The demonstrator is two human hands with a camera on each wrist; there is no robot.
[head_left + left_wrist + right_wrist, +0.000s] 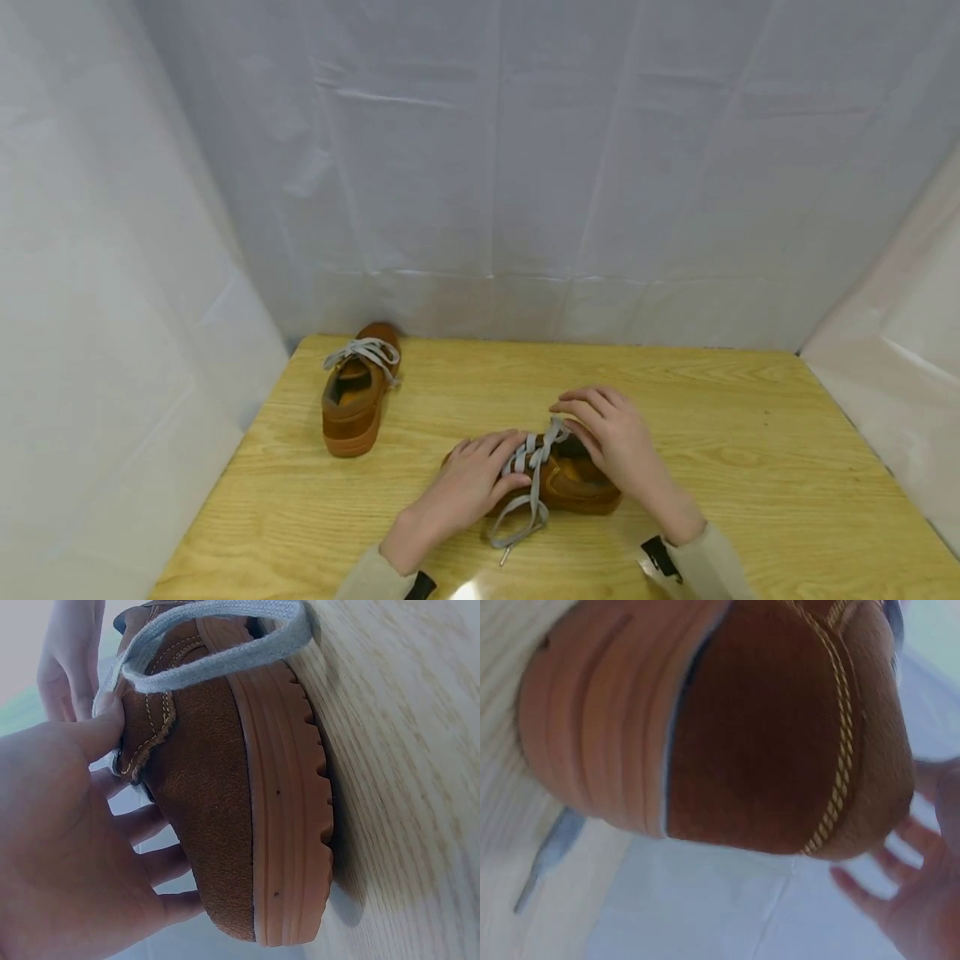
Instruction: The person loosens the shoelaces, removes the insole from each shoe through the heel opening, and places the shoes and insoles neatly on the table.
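A brown suede shoe [581,487] with a thick tan sole lies crosswise near the table's front, toe to the left. My left hand [472,479] holds its front part, fingers over the top and thumb beside the laces. At the shoe's opening, my right hand [615,433] pinches the grey shoelace [556,430] between thumb and fingers. A loose loop of this lace [217,671] hangs down the near side, its tip on the table. In the right wrist view the heel [757,742] fills the middle, with the right hand's fingers partly hidden beyond it.
A matching brown shoe [352,421] stands at the back left of the wooden table [720,400], its grey laces loosely draped over it. White sheeting [480,183] hangs behind the table and along both sides.
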